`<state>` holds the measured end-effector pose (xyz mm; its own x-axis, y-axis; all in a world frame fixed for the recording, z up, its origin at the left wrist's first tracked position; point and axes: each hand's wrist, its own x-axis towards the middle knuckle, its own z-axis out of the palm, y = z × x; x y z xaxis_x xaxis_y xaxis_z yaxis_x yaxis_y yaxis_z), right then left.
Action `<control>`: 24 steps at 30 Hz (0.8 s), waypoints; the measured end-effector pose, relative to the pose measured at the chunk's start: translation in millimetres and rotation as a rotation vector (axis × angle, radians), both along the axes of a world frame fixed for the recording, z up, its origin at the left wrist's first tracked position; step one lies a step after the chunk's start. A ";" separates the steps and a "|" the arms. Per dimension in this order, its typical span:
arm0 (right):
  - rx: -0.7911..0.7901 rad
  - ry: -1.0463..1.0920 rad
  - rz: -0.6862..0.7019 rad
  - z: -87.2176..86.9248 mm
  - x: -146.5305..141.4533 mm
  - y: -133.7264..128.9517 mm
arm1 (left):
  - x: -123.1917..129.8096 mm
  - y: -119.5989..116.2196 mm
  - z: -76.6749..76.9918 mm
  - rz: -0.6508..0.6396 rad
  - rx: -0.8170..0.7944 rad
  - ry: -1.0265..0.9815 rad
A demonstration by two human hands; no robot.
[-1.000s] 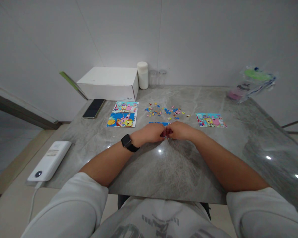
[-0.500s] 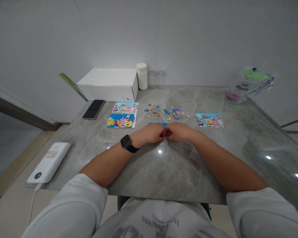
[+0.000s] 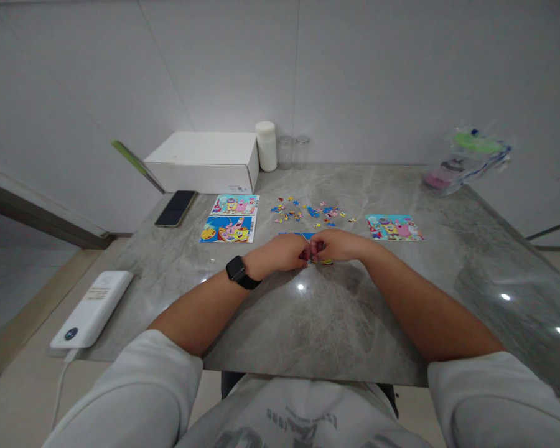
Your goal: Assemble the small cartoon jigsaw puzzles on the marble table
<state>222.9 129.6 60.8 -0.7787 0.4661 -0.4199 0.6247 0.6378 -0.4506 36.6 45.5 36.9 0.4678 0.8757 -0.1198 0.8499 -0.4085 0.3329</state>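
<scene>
Small, flat, multicoloured jigsaw pieces [image 3: 313,212] lie loose in a scatter on the grey marbled tabletop [image 3: 298,336], and that scatter serves as the landmark here. On its near side, a bare left hand [image 3: 290,251] and a bare right hand [image 3: 336,245] meet, with a flat blue strip with a printed surface [image 3: 295,236] showing just beyond them. A small yellow-and-dark patterned piece [image 3: 326,262] peeks out under the right hand. The fingers of each hand are bent and drawn close together, the two sets of tips almost meeting; whether they are clamped on a piece I cannot tell, since the knuckles hide the contact. The step in hand looks like fitting small pieces together by touch; the next move would seem to call for a light, steady pinch, with the piece turned to match its neighbour before any pressing down. Left of the scatter lies a glossy sheet with two bright cartoon pictures [image 3: 230,219]; to its right, a single turquoise-and-pink cartoon card [image 3: 394,228]. Farther off, behind the scatter and to its left, stand a long white cardboard box [image 3: 203,162] and a white cylindrical bottle [image 3: 267,147].
</scene>
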 end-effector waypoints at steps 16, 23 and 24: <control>-0.072 0.167 -0.038 3.1 10.6 16.4 | -28.4 11.2 16.4 0.058 -0.041 -0.046; -0.091 0.175 -0.041 -3.0 5.7 11.9 | -19.9 8.4 6.8 0.044 -0.075 0.006; -0.091 0.175 -0.043 -4.5 4.6 11.0 | -20.5 8.6 6.6 0.041 -0.076 0.008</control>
